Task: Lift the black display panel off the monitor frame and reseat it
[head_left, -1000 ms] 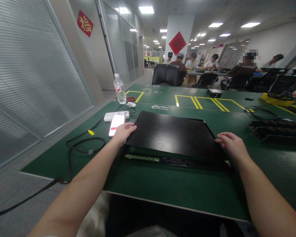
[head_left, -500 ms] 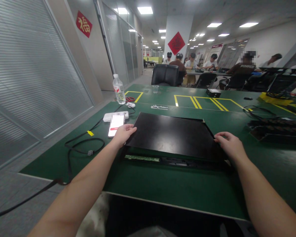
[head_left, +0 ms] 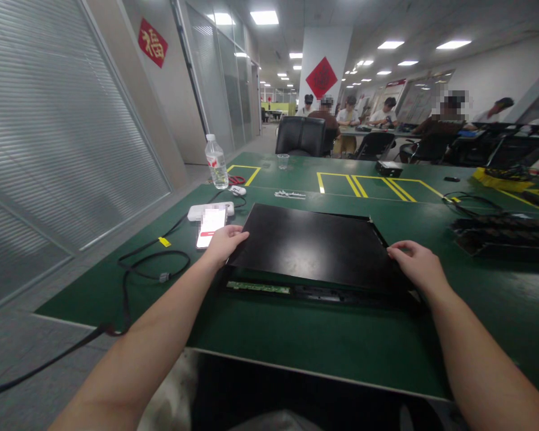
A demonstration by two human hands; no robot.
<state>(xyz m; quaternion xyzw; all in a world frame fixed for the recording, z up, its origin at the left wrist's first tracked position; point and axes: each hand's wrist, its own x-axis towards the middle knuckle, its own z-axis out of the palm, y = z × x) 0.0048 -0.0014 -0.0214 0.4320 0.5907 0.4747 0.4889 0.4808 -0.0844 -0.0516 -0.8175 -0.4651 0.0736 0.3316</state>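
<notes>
Panel, black and flat [head_left: 314, 245], is held over a dark frame [head_left: 381, 299] on the green table [head_left: 323, 347], close to the near edge. A gap is left along the panel's near side, where the frame's long strip and a green circuit board [head_left: 258, 288] are exposed.

Hands set well apart, one at each side. The panel's left edge is gripped between thumb and fingers by the left hand [head_left: 227, 244]. Fingertips of the right hand [head_left: 420, 266] are brought together at the right edge; whether panel or frame rim is pinched there cannot be told.

Left side crowded: a lit phone [head_left: 211, 228] is placed just beside the left hand, its top against a white power strip [head_left: 210, 212]. A black cable [head_left: 179, 254] is looped left of the left forearm and hung over the table edge. Beyond, a water bottle [head_left: 217, 163] is stood upright near red-handled scissors [head_left: 237, 179]. Past the panel's far edge, small white parts [head_left: 290, 194] are laid; farther off, a clear cup [head_left: 282, 161].

Right side: dark ridged parts [head_left: 503, 236] are heaped beyond the right hand. Far table marked with yellow tape [head_left: 359, 187]; a black box [head_left: 388, 169] is set there. Several people are seen seated in the background.
</notes>
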